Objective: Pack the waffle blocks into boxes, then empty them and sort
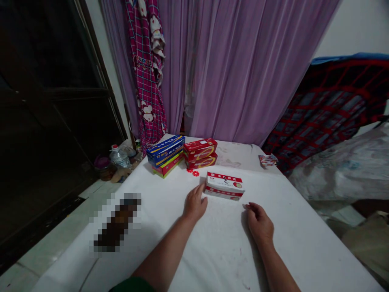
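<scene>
A white and red medicine carton (225, 185) lies flat on the white-covered table (219, 247), near the middle. My left hand (195, 203) rests palm down at its left end, with the fingertips at or against the carton but not around it. My right hand (259, 224) lies to the lower right, its fingertips a short gap from the carton's near corner. Behind the carton stand two stacked red boxes (200, 154). A blue and yellow box (165, 151) sits on a green and red box (167, 164). Small red flower-shaped pieces (193, 172) lie just beyond the white carton.
A pixelated brown object (117, 221) lies on the table's left side. A crumpled packet (268, 160) sits at the far right edge. Beyond the left edge, a water bottle (120, 158) stands among floor clutter. Purple curtains (237, 69) hang behind the table.
</scene>
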`<state>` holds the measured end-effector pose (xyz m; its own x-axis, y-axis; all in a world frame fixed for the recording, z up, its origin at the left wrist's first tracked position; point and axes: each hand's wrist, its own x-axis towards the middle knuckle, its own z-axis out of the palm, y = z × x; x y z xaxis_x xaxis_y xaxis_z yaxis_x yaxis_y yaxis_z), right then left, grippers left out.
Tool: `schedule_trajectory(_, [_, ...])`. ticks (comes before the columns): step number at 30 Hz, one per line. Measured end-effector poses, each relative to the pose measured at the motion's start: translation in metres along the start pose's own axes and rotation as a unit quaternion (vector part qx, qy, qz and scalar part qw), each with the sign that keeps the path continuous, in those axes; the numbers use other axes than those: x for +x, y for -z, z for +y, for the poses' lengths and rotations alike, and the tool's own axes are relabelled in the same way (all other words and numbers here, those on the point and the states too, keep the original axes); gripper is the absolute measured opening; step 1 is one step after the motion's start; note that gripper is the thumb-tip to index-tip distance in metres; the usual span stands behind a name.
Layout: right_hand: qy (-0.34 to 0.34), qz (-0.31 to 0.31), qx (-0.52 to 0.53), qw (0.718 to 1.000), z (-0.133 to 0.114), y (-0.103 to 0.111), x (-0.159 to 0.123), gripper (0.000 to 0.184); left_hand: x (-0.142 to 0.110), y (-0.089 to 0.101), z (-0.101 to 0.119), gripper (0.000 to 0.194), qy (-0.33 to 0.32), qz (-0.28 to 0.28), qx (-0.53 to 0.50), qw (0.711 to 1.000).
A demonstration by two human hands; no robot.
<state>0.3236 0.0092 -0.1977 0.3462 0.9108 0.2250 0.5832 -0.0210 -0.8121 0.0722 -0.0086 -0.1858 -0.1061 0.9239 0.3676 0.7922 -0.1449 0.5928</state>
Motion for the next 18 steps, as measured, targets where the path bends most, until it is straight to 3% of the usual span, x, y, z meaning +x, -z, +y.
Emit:
schedule_trajectory(8, [-0.030,0.020,-0.037,0.999,-0.008,0.013,-0.023,0.048,-0.027,0.040,-0.025,0.051,-0.009,-0.015,-0.030,0.999])
schedule_trajectory(18, [-0.026,0.021,-0.016,0.999,-0.006,0.012,-0.025,0.048,-0.027,0.044,-0.029,0.043,-0.005,-0.042,-0.021,0.999])
